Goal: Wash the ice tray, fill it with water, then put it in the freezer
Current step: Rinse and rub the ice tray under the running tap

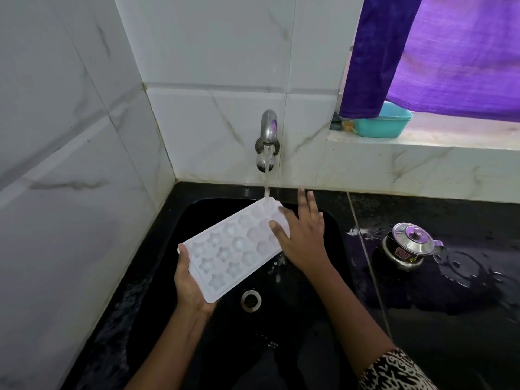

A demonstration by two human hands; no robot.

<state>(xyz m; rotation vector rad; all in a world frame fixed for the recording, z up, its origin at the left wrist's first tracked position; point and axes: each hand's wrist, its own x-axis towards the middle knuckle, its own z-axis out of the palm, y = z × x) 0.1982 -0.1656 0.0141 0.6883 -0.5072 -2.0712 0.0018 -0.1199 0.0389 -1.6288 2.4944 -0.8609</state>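
White plastic ice tray [233,249] is held tilted over the black sink [239,347], its far corner raised under the tap [268,128]. A stream of water [266,175] lands on that corner. The tray's cells are star-shaped and round; whether any water is standing in them cannot be told.

The left hand [191,285] grips the tray's near end, thumb over the rim and fingers curled beneath. The right hand [302,235] is spread with its fingers straight and apart, thumb and forefinger lying on the tray's far right edge, the other fingers pointing toward the wall. Drops fall from the tray near the drain [251,299].

On the wet counter [450,333] to the right stands a steel pot [408,246] with its lid on, contents hidden. A teal tub [382,123] sits on the sill, partly behind a purple curtain [450,52]; what it holds cannot be seen.
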